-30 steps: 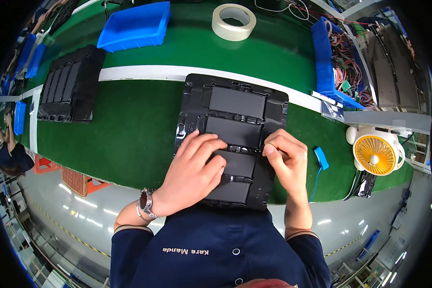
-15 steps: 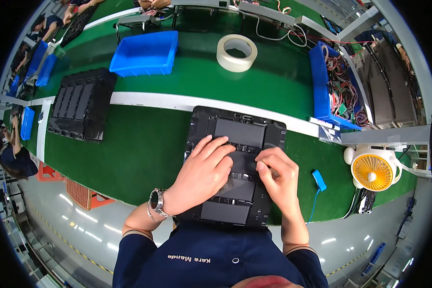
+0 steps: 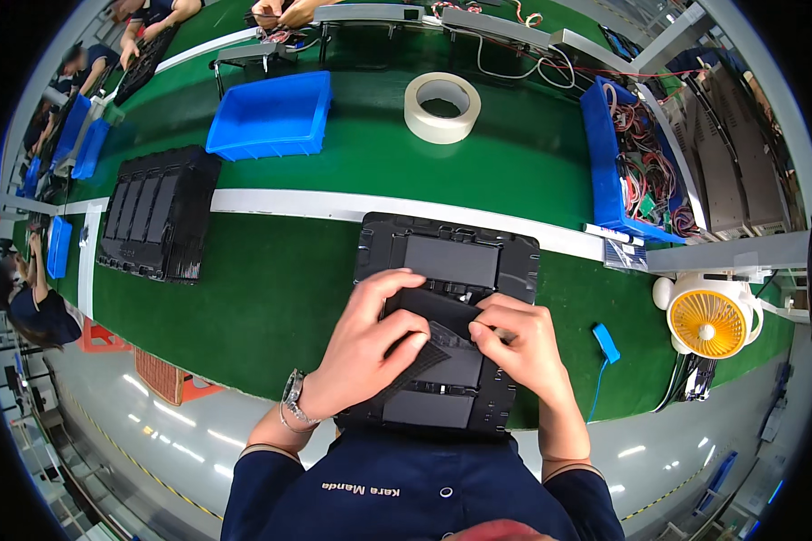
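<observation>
A black plastic panel (image 3: 499, 397) with several dark rectangular pads in a column lies before me at the bench edge. Over its middle, a thin black sheet (image 3: 442, 311) is lifted and tilted, with a shiny, grid-patterned flap of film (image 3: 435, 352) hanging from its near side. My left hand (image 3: 370, 329), with a watch and bracelet at the wrist, is closed with thumb and bent fingers at the sheet's left part and the film. My right hand (image 3: 519, 338) pinches the sheet's right end between thumb and forefinger. The fingers partly hide the sheet's edges.
A stack of black panels (image 3: 158, 212) stands at left. Beyond are an empty blue bin (image 3: 271, 115) and a tape roll (image 3: 442, 108). At right are a blue bin of wires (image 3: 609, 171), a yellow-and-white fan (image 3: 708, 323) and a blue corded piece (image 3: 606, 343). Other people work farther off.
My hands have gone from lying on the panel to gripping the black sheet, which is now raised and tilted. More of the film shows. The whole view has shifted slightly.
</observation>
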Demonstrator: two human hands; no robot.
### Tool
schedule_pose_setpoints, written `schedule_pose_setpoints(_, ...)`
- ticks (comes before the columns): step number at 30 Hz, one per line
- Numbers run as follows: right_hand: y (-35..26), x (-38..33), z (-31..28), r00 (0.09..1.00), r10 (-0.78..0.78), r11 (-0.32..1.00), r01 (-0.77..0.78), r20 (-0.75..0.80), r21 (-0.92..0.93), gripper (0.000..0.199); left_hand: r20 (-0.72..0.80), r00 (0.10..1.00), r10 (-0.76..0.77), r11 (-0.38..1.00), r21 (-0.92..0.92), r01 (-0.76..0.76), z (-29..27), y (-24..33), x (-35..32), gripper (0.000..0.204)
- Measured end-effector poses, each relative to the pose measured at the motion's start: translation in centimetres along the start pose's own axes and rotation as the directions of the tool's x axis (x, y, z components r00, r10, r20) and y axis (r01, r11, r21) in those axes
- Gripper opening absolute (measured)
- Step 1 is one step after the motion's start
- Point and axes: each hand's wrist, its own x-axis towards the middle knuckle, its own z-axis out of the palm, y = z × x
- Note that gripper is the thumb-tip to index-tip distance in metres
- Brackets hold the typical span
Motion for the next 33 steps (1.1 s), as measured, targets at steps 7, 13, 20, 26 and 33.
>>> schedule_pose_setpoints(7,-1.8,1.0,-1.7,0.970,0.046,0.976,0.007,-0.237,0.218,0.009,0.079,0.964,-0.255,0.764,-0.595,0.251,-1.0,-0.6,-1.5,0.005)
schedule_pose_setpoints(13,-4.0,1.9,-1.3,0.995,-0.025,0.957,0.053,-0.100,0.287,0.008,0.175,0.960,-0.217,0.542,-0.797,0.268,0.1,1.2,-0.9,0.008)
schedule_pose_setpoints(20,-3.9,1.7,0.2,0.995,-0.069,0.940,0.089,-0.072,0.331,0.013,0.149,0.961,-0.231,0.441,-0.865,0.240,0.8,1.5,-1.2,0.012)
schedule_pose_setpoints(26,-4.2,1.6,0.0,0.995,-0.096,0.951,0.095,-0.009,0.293,0.006,0.126,0.951,-0.283,0.312,-0.925,0.216,1.0,2.0,-1.6,0.016)
schedule_pose_setpoints(33,-4.0,1.8,0.2,0.966,-0.129,0.929,0.196,-0.224,0.312,0.011,0.118,0.953,-0.279,0.311,-0.928,0.206,1.2,1.8,-1.9,0.012)
